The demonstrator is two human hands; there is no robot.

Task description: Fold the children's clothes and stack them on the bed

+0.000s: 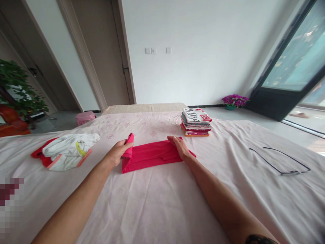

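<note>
A red garment [152, 156], folded into a long flat strip, lies on the pale pink sheet in front of me. My left hand [120, 151] pinches its left end, and that end stands lifted and bent over. Toward the other end, my right hand [179, 147] rests on the cloth with fingers stretched out and together. A small corner of red fabric sticks out beyond the right wrist. Which kind of garment it is cannot be made out in this folded form.
A stack of folded clothes [196, 122] stands beyond my right hand. Crumpled white and red clothes [67, 150] lie to the left. Eyeglasses [284, 166] rest on the sheet [157, 206] at right. A pink stool [85, 117] and purple flowers [235, 101] are on the floor.
</note>
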